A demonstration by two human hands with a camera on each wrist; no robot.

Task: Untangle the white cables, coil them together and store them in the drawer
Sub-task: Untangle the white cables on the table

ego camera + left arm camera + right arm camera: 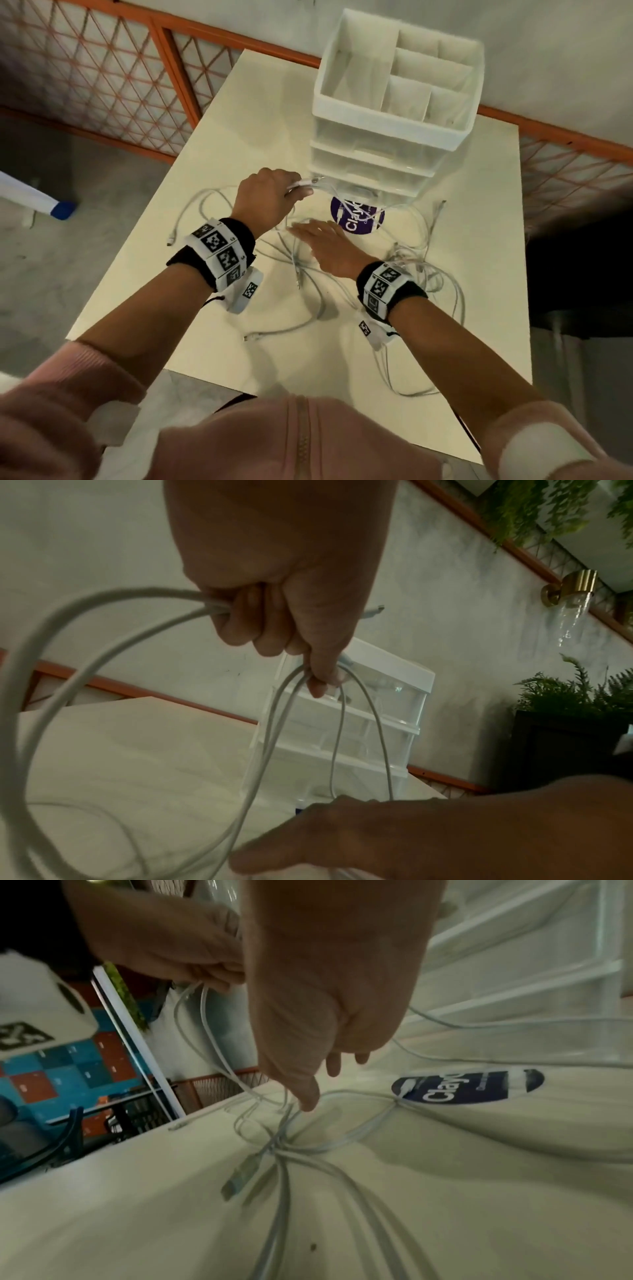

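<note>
The white cables (308,270) lie in one loose tangle across the middle of the table (212,144), strands looping out toward 9 o'clock, 3 o'clock and 6 o'clock; how many separate cables make up the tangle cannot be told, though three plug ends show on the tabletop in the head view, at about 9, 6 and the centre. Part of the bunch is lifted off the surface: the left hand (265,200) has its fingers (240,626) curled round several strands, which hang down from the fist in long loops (four strands can be counted below the thumb in the left wrist view), and one connector tip pokes out past the hand at 3 o'clock. The right hand (329,250) hovers just over the knot of the tangle, palm down with fingers straight and holding nothing, its fingertips (310,1099) pointing at the crossing strands.

At 12 o'clock from the hands stands one clear plastic drawer unit (383,150) with three drawers stacked, all pushed in, under a white top tray split into compartments. One round purple sticker (358,217) lies on the table just in front of the unit, crossed by a cable.
</note>
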